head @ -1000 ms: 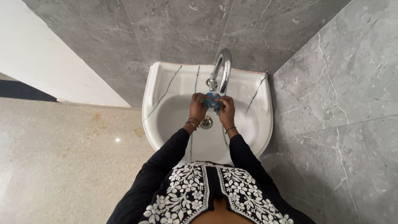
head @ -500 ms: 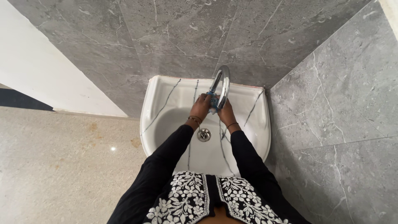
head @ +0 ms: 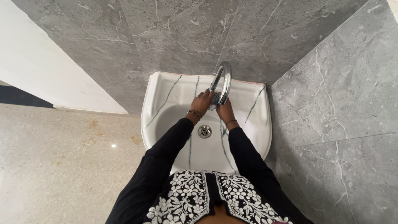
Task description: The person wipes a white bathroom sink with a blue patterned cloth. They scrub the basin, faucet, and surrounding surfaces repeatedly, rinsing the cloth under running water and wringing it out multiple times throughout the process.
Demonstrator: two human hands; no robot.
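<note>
A white wash basin (head: 253,124) with dark vein lines hangs on the grey tiled wall. A curved chrome tap (head: 224,81) rises at its back. My left hand (head: 202,103) and my right hand (head: 225,111) are raised together under the tap's spout, both closed around a small blue scrubber (head: 214,99), of which only a sliver shows between the fingers. The scrubber sits right against the lower part of the tap. Both wrists carry thin bracelets, and black sleeves cover my arms. The round metal drain (head: 204,131) lies below the hands.
Grey marble-look tiles (head: 331,95) form the back wall and the right side wall close to the basin. A beige speckled floor (head: 62,161) spreads to the left. A white wall panel (head: 37,66) slants at the upper left.
Both hands with the blue scrubber rose from over the bowl to the tap's spout and now press closer against it. The camera view tilted slightly upward.
</note>
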